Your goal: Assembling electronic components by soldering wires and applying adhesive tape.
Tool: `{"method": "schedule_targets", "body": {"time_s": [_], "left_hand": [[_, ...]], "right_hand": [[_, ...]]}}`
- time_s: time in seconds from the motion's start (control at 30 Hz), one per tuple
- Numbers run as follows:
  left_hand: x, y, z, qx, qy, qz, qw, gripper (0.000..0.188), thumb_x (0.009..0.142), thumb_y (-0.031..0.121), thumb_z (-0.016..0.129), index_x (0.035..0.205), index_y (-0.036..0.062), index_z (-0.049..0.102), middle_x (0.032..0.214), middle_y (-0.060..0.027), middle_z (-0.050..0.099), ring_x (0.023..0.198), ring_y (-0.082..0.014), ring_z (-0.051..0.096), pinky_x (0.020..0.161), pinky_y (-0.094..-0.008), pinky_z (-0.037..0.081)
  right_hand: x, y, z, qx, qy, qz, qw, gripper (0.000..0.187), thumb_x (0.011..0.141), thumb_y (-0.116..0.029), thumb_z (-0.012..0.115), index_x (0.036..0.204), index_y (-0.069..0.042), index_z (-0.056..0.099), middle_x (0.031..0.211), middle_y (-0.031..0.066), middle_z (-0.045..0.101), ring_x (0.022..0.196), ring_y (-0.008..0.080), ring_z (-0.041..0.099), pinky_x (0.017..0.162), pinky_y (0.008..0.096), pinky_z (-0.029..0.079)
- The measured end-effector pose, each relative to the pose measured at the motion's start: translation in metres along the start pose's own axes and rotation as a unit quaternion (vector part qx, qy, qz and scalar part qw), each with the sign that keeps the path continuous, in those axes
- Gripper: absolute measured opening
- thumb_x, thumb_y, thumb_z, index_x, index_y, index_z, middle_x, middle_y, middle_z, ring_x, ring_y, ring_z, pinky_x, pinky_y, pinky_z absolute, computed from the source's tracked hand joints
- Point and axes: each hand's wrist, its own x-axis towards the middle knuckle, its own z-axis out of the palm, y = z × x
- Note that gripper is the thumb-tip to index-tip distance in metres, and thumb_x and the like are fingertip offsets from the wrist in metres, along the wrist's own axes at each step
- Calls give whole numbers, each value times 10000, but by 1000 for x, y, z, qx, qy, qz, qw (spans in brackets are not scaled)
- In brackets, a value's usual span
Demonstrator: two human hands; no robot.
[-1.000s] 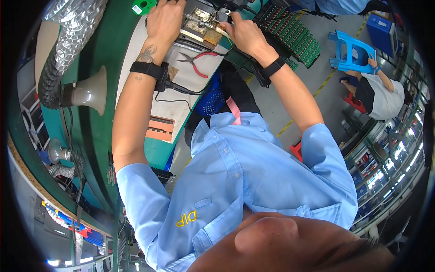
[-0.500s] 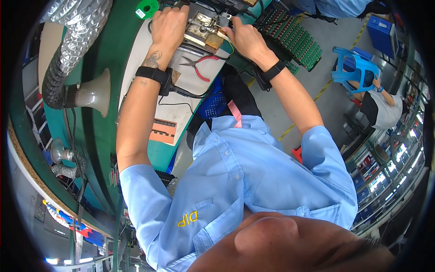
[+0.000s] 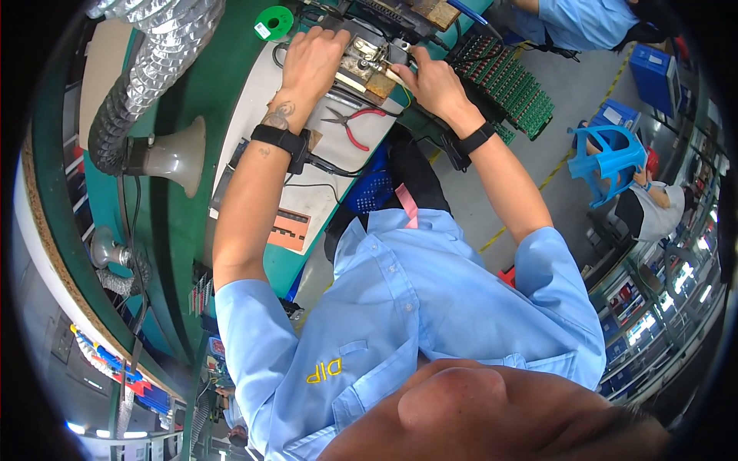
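A small metal fixture (image 3: 364, 58) with a shiny clamp-like top stands on the workbench between my hands. My left hand (image 3: 314, 63) lies at its left side, fingers curled over and closed; what they grip at the far side is hidden. From the right, my right hand (image 3: 435, 83) is closed, thumb and index finger together at the fixture's right edge. Something pale, with a thin yellow-green wire near it, is at the thumb, too small to name. Red-handled pliers (image 3: 354, 127) lie on the bench, jaws apart, just nearer to me than the fixture.
A green solder spool (image 3: 274, 24) sits beyond my left hand. Stacked green circuit boards (image 3: 503, 84) stand right of my right hand. At left hangs a silver duct (image 3: 165, 65) with a funnel hood (image 3: 181, 157). A blue stool (image 3: 607, 165) is near a person at far right.
The whole view has shifted, so bench and hands sit lower and farther right in it. My hands keep nearly the same places at the fixture. The blue stool near the other person has shifted.
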Motion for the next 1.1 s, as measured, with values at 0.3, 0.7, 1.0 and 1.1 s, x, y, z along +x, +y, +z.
{"method": "schedule_targets", "body": {"time_s": [0.3, 0.7, 1.0, 1.1], "left_hand": [[-9, -55, -21, -58, 132, -185, 972, 483, 839, 253, 714, 1230, 2, 584, 1214, -230, 593, 1095, -412, 586, 927, -468, 497], [22, -89, 3, -116, -64, -357, 925, 1090, 737, 792, 605, 1446, -11, 410, 1336, -335, 493, 1214, -459, 544, 995, -471, 472], [23, -103, 15, -97, -57, -389, 914, 1091, 723, 810, 601, 1408, -25, 449, 1261, -307, 580, 1173, -434, 586, 970, -459, 491], [20, -106, 15, -114, -63, -382, 915, 1062, 748, 775, 602, 1370, -73, 452, 1208, -322, 611, 1136, -438, 609, 969, -456, 492]], "right_hand": [[-8, 50, -22, 63, 103, -7, 993, 278, 928, -189, 634, 1093, 32, 661, 837, 214, 693, 796, 385, 683, 705, 434, 536], [-5, 37, -15, 64, 5, -14, 998, 155, 873, -127, 647, 938, 6, 693, 833, 200, 681, 750, 374, 664, 686, 419, 538], [-49, -53, 45, 121, -101, -266, 951, 167, 865, -74, 581, 1004, 1, 637, 845, 177, 634, 701, 366, 649, 646, 424, 545], [-51, -80, 78, 14, -45, -220, 974, 188, 845, -61, 579, 1008, 30, 605, 866, 163, 617, 641, 329, 661, 577, 395, 556]]}}
